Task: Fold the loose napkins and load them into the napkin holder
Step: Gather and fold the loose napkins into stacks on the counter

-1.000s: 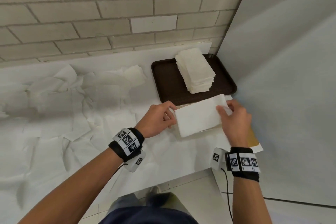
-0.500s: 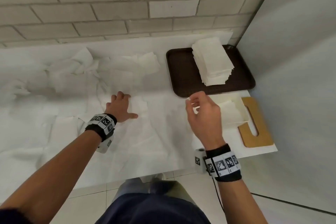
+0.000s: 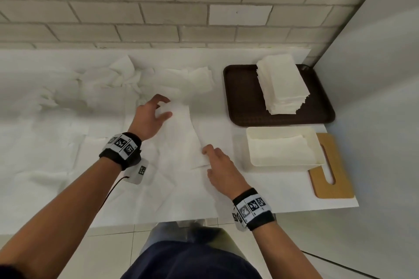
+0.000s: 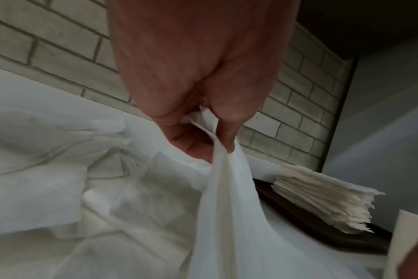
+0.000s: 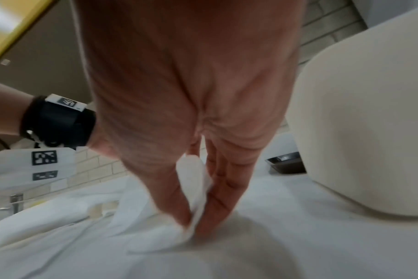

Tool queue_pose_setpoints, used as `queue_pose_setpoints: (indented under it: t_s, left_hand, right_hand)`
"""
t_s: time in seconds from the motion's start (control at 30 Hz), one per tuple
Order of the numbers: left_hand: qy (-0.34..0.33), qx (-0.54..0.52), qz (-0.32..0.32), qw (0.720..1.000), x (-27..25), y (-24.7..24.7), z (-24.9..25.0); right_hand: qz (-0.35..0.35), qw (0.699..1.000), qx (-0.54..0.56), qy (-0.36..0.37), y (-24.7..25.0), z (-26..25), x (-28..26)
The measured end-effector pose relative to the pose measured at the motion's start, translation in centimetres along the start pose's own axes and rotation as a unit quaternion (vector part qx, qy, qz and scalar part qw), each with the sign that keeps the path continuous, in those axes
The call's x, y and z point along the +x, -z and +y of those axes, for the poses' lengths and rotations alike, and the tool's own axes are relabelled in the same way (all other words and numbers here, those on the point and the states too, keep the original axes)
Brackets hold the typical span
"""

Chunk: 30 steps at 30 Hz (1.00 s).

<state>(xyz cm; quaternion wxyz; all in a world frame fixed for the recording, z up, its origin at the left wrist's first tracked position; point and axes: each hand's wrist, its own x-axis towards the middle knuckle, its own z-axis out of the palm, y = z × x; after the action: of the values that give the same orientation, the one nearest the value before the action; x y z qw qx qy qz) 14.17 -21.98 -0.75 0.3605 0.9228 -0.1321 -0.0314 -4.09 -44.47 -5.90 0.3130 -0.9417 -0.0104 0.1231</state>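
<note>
Nearest the worktop's front edge, the right hand [image 3: 223, 171] pinches one corner of a loose napkin [image 3: 181, 133]; farther in, the left hand [image 3: 149, 118] pinches the opposite end, likely stretching it flat for folding. The napkin holder [image 3: 284, 149] waits near the right edge, before the tray [image 3: 242, 97].

A white napkin [image 3: 181, 133], unfolded and rumpled, lies just left of the cream holder [image 3: 283, 146] (one folded napkin [image 3: 280, 145] inside). More loose napkins [image 3: 113, 88] sprawl farther left.
</note>
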Motion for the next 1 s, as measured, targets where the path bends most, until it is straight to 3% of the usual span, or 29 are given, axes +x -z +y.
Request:
queue_pose_setpoints:
  t_s: [0.13, 0.3, 0.43, 0.53, 0.67, 0.8, 0.87, 0.9, 1.0]
  left_hand:
    - [0.015, -0.019, -0.01, 1.0, -0.3, 0.3, -0.8]
    - [0.1, -0.035, -0.032, 0.994, -0.9, -0.7, -2.9]
    - [0.152, -0.118, -0.051, 0.98, -2.1, -1.2, -4.4]
    - [0.18, -0.162, -0.077, 0.967, -3.0, -1.1, -5.5]
    - [0.192, -0.202, -0.075, 0.957, -3.1, -0.4, -5.7]
    - [0.287, -0.301, -0.065, 0.907, -2.8, 0.1, -4.1]
    - [0.303, -0.314, -0.077, 0.896, -2.6, 0.4, -3.7]
    - [0.289, -0.294, -0.074, 0.908, -2.6, 0.2, -3.8]
    - [0.163, -0.161, -0.083, 0.97, -2.9, -0.2, -4.8]
  right_hand:
    - [0.091, 0.995, 0.041, 0.031, 2.4, -0.1, -0.1]
    - [0.152, 0.971, 0.173, 0.062, 9.6, -3.5, -1.0]
    - [0.165, 0.907, 0.386, 0.011, 12.8, -5.4, 0.1]
    - [0.174, 0.91, 0.371, -0.06, 9.7, -4.8, 3.4]
    - [0.117, 0.917, 0.359, -0.132, 2.6, -4.2, 7.0]
    - [0.04, 0.937, 0.3, -0.174, -1.4, -4.3, 8.2]
    - [0.028, 0.944, 0.279, -0.175, -2.1, -4.4, 8.6]
    - [0.027, 0.948, 0.266, -0.17, -2.2, -4.4, 8.7]
    - [0.057, 0.963, 0.225, -0.139, -2.1, -4.9, 8.6]
